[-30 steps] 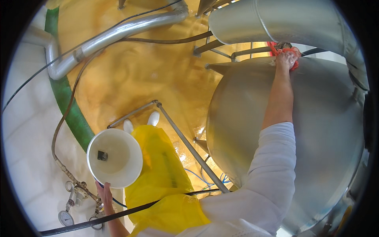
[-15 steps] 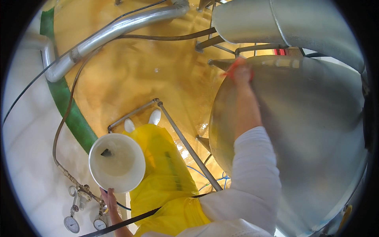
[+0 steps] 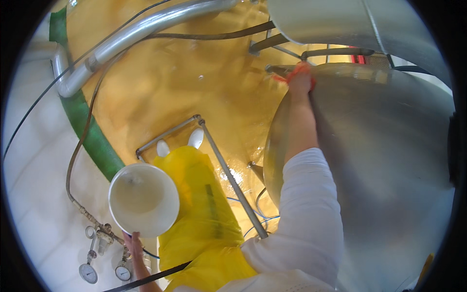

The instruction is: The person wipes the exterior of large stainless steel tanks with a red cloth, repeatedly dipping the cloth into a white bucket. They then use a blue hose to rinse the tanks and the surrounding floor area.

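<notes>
1. Gauges (image 3: 88, 273) on the white wall at lower left bear round pale dials; their markings are too small to read.
2. Red cloth (image 3: 296, 72) lies bunched at the upper left edge of the steel tank (image 3: 389, 170), with a loose end pointing left. Its longer spread runs roughly left to right, though blur softens the outline.
3. White bucket (image 3: 113, 204) stands at the person's left side, beside the yellow apron (image 3: 199, 204). Its mouth faces up at the camera and its long axis runs down from there; pale cloudy liquid (image 3: 142, 197) shows inside.
4. The right hand (image 3: 300, 83) has its fingers closed over the cloth; the back of the hand hides most of them, so how tightly I cannot tell.
5. The left hand (image 3: 133, 242) grips the bucket's near side, fingers closed against the wall just below the rim, some out of sight.
6. Count: one cloth, one bucket, one tank, one apron, two dial gauges, two white shoes (image 3: 196, 138) on the yellowish floor (image 3: 228, 92).
</notes>
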{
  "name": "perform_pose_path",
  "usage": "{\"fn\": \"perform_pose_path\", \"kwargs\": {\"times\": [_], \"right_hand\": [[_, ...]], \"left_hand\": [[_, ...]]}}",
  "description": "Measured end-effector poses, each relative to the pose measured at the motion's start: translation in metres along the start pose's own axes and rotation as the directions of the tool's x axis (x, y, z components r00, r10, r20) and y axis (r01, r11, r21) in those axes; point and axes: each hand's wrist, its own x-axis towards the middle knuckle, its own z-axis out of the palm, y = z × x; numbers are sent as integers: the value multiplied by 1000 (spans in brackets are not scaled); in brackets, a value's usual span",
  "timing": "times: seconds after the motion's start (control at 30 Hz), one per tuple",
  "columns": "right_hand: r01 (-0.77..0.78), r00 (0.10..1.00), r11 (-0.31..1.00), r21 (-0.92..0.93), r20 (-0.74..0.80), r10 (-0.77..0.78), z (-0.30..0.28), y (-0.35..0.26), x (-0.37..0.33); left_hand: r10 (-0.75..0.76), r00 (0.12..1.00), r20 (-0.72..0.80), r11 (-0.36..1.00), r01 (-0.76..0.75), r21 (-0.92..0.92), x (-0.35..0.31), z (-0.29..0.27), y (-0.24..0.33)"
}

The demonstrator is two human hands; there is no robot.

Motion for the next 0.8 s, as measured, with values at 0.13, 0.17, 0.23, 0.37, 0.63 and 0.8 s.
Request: {"fn": "perform_pose_path", "kwargs": {"times": [0.13,0.17,0.23,0.37,0.63,0.8], "right_hand": [[366,929,925,-100,103,-356,73,-79,-62],[465,884,871,-158,145,-445,85,-83,-65],[478,875,872,-107,141,-462,94,-64,-54],[130,983,989,68,-141,-119,44,60,18],[223,927,956,-190,-262,-268,61,34,-40],[487,869,840,239,-35,-493,135,-77,-181]], "left_hand": [[3,1000,-24,991,-6,-136,-5,3,-24],[8,1000,-13,995,-9,-100,-2,2,-27],[3,1000,-3,995,-3,-97,3,4,-35],[101,994,29,992,-98,-77,13,8,-40],[127,991,-32,992,-126,29,9,3,-26],[95,993,-73,995,-97,-35,-3,-2,-11]]}}
